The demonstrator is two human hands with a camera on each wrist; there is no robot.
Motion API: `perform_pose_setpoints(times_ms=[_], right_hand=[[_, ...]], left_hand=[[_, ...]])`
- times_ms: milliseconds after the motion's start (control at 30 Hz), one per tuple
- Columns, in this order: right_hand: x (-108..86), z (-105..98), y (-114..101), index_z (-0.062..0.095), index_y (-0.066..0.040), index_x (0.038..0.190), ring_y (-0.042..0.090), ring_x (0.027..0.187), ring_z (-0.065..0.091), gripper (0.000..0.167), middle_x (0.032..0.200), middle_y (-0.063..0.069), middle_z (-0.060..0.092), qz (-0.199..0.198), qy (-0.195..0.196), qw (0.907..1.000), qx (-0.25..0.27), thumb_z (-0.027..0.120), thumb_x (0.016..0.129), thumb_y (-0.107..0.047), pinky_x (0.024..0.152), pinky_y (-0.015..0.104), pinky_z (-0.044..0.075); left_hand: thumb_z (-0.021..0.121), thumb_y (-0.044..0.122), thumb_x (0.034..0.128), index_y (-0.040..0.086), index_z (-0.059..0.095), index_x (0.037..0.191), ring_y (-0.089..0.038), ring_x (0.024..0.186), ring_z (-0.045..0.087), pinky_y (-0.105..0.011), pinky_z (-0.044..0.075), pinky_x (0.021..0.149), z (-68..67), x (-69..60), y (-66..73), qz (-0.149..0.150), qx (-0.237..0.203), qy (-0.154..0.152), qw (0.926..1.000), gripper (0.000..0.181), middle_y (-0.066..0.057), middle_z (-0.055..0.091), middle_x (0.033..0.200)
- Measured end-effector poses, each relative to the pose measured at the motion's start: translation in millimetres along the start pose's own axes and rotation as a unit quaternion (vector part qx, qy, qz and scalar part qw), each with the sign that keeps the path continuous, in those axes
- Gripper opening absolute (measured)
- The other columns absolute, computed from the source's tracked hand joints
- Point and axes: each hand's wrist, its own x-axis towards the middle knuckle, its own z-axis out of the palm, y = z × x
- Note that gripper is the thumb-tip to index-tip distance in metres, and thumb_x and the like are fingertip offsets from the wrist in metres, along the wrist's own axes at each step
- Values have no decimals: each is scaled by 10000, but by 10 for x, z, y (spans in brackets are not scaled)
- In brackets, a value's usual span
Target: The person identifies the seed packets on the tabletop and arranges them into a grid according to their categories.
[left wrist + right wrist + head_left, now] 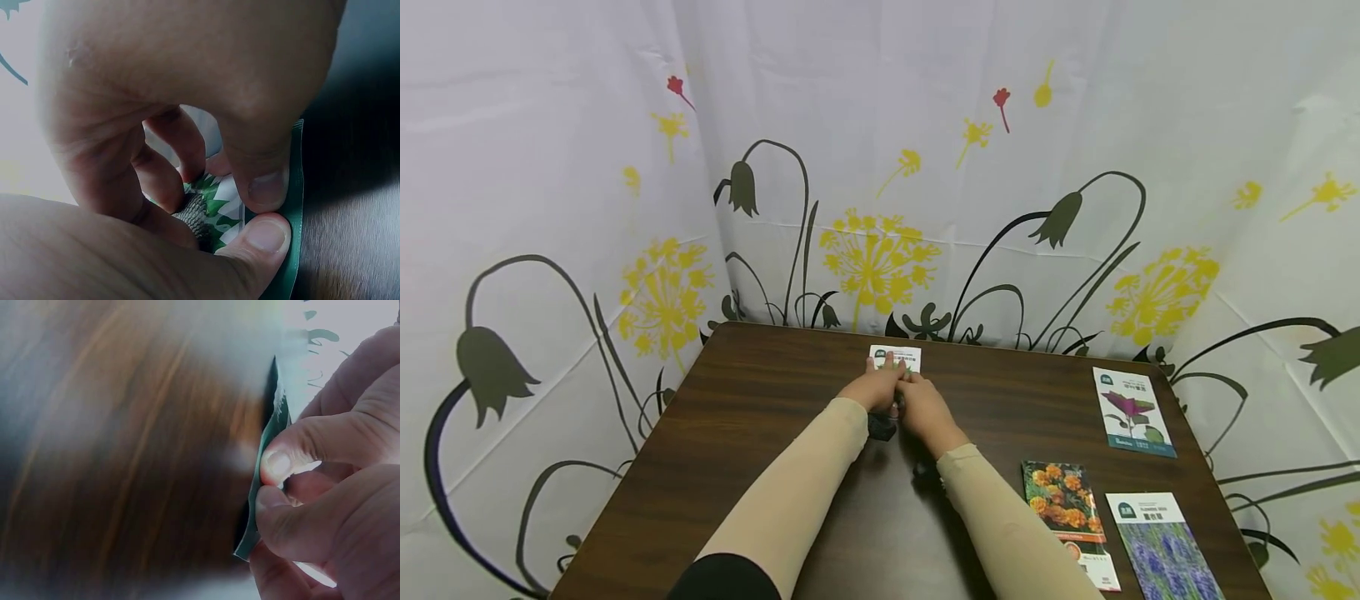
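Head feed I receive: bright, diffuse; flower-print curtain (880,100) behind the wooden table (737,417) clear, soft sheen toward the table's near side. Wrist feeds: dimmer, white glare beyond the table; wood grain (125,456) blurred in the right.

Both forearms wear plain cream sleeves, the left sleeve (797,492) and right sleeve (1003,533) running smoothly down to the wrists. From where I stand, black cloth (726,577) rims the left sleeve's upper end, and 2 dark devices (882,427) sit at the wrists.

Room tbl (730,425) L, pkts (1134,412) block R
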Motion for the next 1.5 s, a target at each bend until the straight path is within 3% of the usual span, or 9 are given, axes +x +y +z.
perform_pose_setpoints(times_ms=[233, 467, 633, 767, 867, 1000, 1167, 1300, 1500], right_hand=[[84, 23, -64, 762, -114, 1302, 460, 1221, 684, 368, 1373, 205, 695, -41, 16, 10000, -23, 806, 943, -49, 1053, 568, 575], [114, 63, -82, 738, -129, 1404, 427, 1242, 678, 480, 1372, 183, 690, 79, -37, 9999, -54, 800, 939, -25, 1066, 522, 575], [148, 44, -38, 763, -107, 1317, 439, 1200, 691, 396, 1287, 194, 709, 15, 119, 9999, 7, 801, 929, -37, 1043, 542, 576], [127, 104, 57, 753, -117, 1333, 445, 1205, 688, 409, 1310, 204, 697, -97, 345, 9994, -27, 766, 938, -15, 1026, 559, 581], [59, 141, 59, 744, -109, 1357, 461, 1211, 689, 420, 1346, 223, 685, -156, 250, 9996, 1, 743, 951, 0, 1011, 579, 589], [34, 102, -5, 748, -109, 1363, 439, 1224, 695, 444, 1341, 220, 685, -223, 199, 9995, 53, 745, 944, 37, 1034, 562, 585], [39, 77, -13, 760, -136, 1347, 340, 1093, 703, 487, 1226, 193, 659, -370, 346, 9987, 64, 748, 917, 92, 947, 483, 597], [22, 89, 10, 759, -119, 1334, 330, 1070, 700, 465, 1207, 190, 643, -398, 388, 9981, 273, 729, 923, 96, 935, 488, 602], [91, 413, 243, 756, -146, 1317, 314, 1058, 720, 439, 1206, 172, 620, -670, 752, 9947, 222, 700, 937, 68, 904, 474, 616]], left_hand=[[841, 63, 936, 167, 180, 1766, -539, 1670, -109, -710, 207, 1318, -93, -45, -54, -189, -136, -20, 9997, 1066, -156, -48, 1848], [851, 91, 938, 172, 158, 1769, -549, 1666, -107, -684, 227, 1324, -90, -12, -127, -173, -30, -62, 9998, 1085, -153, -56, 1847], [835, 107, 958, 144, 174, 1766, -554, 1671, -61, -669, 198, 1340, -132, -11, -72, -152, 230, -40, 9996, 1045, -166, -18, 1849], [835, 104, 959, 171, 199, 1766, -540, 1679, -27, -675, 270, 1314, -135, -8, -13, -226, 185, 9, 9996, 1030, -156, 9, 1853], [858, 131, 950, 181, 215, 1764, -540, 1679, -3, -669, 337, 1284, -95, -35, -17, -301, 181, 1, 9994, 1038, -156, 22, 1853], [879, 154, 934, 163, 255, 1754, -552, 1674, 43, -666, 375, 1263, -102, -73, -30, -325, 260, 219, 9989, 1031, -164, 66, 1849], [898, 207, 916, 142, 296, 1740, -584, 1657, 100, -668, 403, 1241, -114, -66, -24, -235, 431, 477, 9977, 1022, -184, 121, 1839], [875, 238, 938, 125, 303, 1736, -559, 1662, 135, -652, 346, 1285, -89, -66, -13, -123, 643, 501, 9966, 988, -209, 144, 1828], [734, 64, 1028, 87, 382, 1696, -438, 1681, 220, -628, 242, 1342, -30, -64, 12, -58, 1062, 670, 9921, 755, -245, 243, 1790]])
